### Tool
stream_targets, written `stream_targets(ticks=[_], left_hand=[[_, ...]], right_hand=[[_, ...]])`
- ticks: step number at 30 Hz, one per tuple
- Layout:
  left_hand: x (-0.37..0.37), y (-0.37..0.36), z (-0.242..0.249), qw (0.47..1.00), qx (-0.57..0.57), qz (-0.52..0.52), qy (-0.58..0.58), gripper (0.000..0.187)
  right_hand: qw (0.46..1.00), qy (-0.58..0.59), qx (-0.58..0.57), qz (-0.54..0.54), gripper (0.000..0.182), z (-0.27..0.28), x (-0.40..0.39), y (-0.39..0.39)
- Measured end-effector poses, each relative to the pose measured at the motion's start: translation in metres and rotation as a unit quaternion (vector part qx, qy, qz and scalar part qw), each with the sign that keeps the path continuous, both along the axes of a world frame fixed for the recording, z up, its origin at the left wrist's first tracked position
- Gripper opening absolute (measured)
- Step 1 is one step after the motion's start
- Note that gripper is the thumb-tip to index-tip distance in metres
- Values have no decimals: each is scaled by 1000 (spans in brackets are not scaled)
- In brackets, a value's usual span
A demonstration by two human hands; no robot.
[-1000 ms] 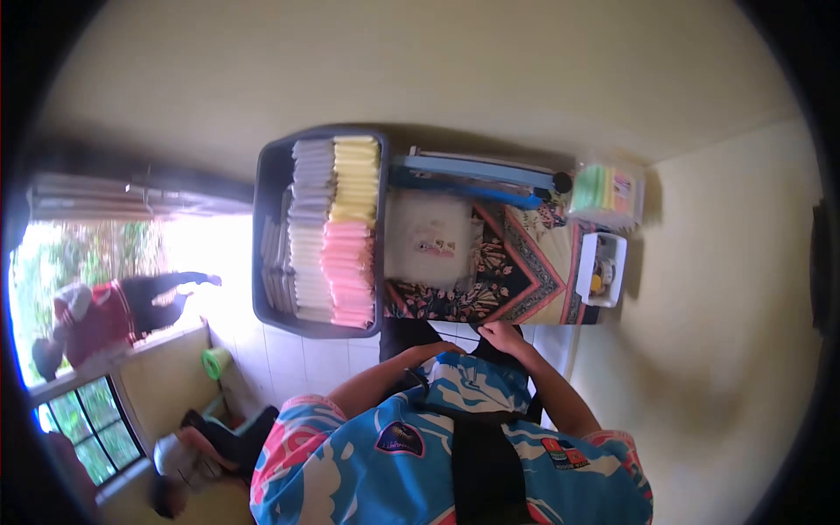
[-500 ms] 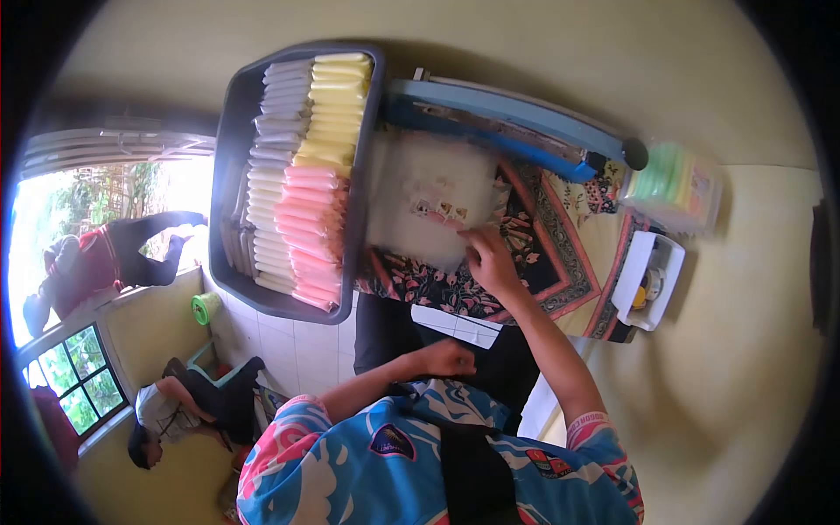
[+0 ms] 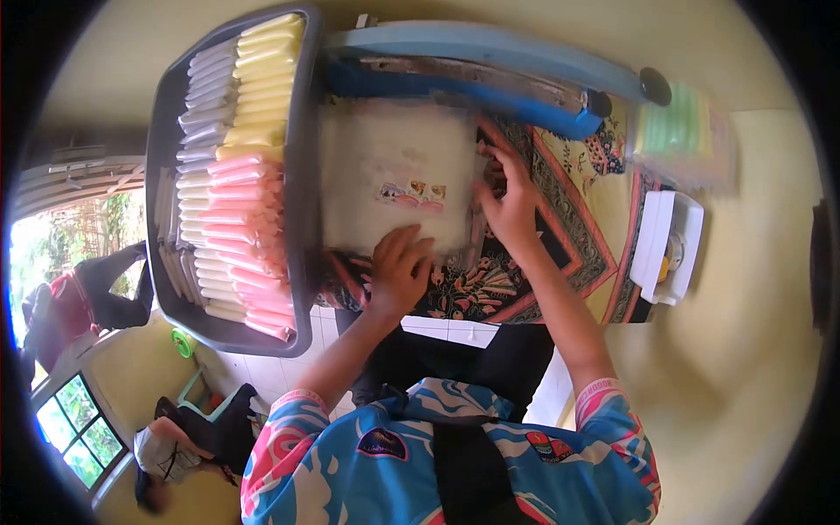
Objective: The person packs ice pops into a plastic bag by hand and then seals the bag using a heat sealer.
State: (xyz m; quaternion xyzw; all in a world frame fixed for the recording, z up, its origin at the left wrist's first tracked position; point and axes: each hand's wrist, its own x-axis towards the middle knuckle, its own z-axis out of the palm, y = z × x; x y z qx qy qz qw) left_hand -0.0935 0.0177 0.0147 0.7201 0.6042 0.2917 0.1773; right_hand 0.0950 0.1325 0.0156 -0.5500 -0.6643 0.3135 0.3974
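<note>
A stack of translucent plastic bags [image 3: 359, 206] with small printed pictures lies on the patterned cloth in front of me. My left hand [image 3: 400, 273] rests its loosely spread fingers on the near edge of the bags. At their right edge is my right hand [image 3: 510, 197], thumb and fingers apart, with nothing visible in it. Just left of the bags stands a grey tub [image 3: 304, 192] with rows of filled pouches [image 3: 249, 219] in yellow, pink, white and greyish purple. A long blue bag sealer [image 3: 490, 105] lies beyond the bags.
On the right stand a blurred clear pack of green and yellow pouches [image 3: 678, 140] and a white scale-like device [image 3: 667, 245]. The cloth [image 3: 560, 219] has dark, pink-bordered panels. One person [image 3: 175, 442] sits at lower left, and another [image 3: 74, 302] is by the opening.
My left hand has come up from my lap onto the near edge of the bags. My right hand has moved up and right to their side, its fingers opening. The view has shifted.
</note>
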Motion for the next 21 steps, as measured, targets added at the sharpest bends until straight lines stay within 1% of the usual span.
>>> stream_targets(ticks=[1,4,7,10,11,13,14,15,16,17,18,19,21], left_hand=[[-2,0,-3,1000,3,5,-9,28],[-4,-3,-6,995,-1,47,-93,21],[-6,-4,-6,977,-27,114,-177,14],[-14,-5,-22,905,-96,190,-368,15],[-15,-6,-25,892,-73,192,-403,16],[-14,-4,-20,859,-26,198,-472,19],[-17,-2,-24,848,-3,200,-490,19],[-19,-1,-25,837,17,204,-508,19],[-20,-1,-26,824,37,208,-526,19],[-20,-4,-27,834,25,226,-502,19],[-15,-6,-15,843,14,244,-479,18],[-12,-6,-6,851,7,261,-455,18],[-8,-5,-22,923,21,173,-343,21]], right_hand=[[1000,23,2,1,41,-6,3,-1],[995,13,100,4,38,-20,11,-3],[993,115,22,-26,36,-27,15,-4],[983,161,-64,-55,35,-14,20,-11],[980,171,-77,-60,37,-7,20,-17],[999,31,31,-28,39,-5,22,-31],[996,-42,83,-12,40,-6,23,-36],[992,-99,77,8,53,-7,21,-43],[985,-148,85,1,57,-7,17,-54],[976,-196,93,-5,61,-8,9,-67],[964,-244,101,-11,65,-6,4,-76],[967,-245,72,13,73,-8,2,-79],[955,-279,100,-5,74,-18,-5,-86]])
